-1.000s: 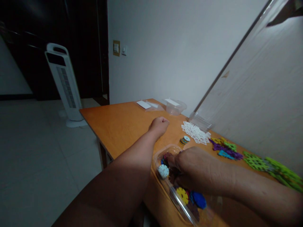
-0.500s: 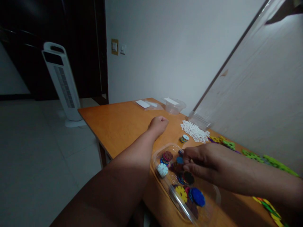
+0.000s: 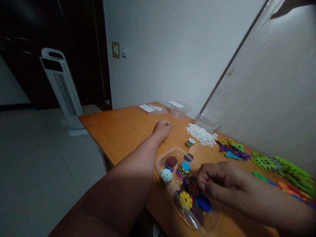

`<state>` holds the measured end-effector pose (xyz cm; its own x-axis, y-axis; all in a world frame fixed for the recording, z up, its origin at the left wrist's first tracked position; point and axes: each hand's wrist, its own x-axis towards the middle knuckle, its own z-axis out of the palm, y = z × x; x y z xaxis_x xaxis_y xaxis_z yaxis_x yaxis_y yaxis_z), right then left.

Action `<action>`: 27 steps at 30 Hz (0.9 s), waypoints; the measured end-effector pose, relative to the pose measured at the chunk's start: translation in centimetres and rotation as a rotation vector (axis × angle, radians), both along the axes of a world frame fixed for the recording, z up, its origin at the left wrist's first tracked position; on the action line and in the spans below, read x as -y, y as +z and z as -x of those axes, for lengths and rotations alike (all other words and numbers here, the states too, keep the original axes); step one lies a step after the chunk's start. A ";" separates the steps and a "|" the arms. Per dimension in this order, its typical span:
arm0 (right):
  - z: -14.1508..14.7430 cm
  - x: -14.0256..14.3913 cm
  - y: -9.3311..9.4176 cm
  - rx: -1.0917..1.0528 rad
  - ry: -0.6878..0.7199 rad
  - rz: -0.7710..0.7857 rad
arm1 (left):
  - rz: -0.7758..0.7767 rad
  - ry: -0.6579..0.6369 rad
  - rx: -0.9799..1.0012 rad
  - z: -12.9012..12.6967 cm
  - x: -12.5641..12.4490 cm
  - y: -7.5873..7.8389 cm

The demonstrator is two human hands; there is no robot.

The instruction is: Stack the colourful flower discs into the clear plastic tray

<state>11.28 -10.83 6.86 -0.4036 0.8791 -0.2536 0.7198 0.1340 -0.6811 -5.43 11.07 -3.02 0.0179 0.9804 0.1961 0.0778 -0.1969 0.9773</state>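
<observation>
Thumb and fingertips of the right hand (image 3: 225,181) are close together over the box (image 3: 194,221), next to a brown disc (image 3: 193,190); whether they pinch it, I cannot tell. Curled into a fist, the left hand (image 3: 163,129) rests on the table (image 3: 116,131), smooth and orange-brown. On this stands the box, glossy clear plastic with rounded corners, holding flat, notched discs (image 3: 186,200), some stacked. Farther off lie a white lattice (image 3: 201,134) of thin, angular strips and a clear tub (image 3: 181,112); its white label (image 3: 175,104) is too small to read.
</observation>
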 end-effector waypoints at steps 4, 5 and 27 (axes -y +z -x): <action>1.2 0.2 -0.3 0.019 0.051 0.102 | 0.014 -0.018 -0.002 0.1 -0.3 -0.2; 1.3 0.2 -0.4 0.047 0.048 0.078 | 0.015 -0.017 0.000 0.1 -0.3 -0.1; 1.9 1.4 0.3 0.222 0.160 -0.075 | 0.009 -0.014 -0.017 0.2 -0.4 -0.2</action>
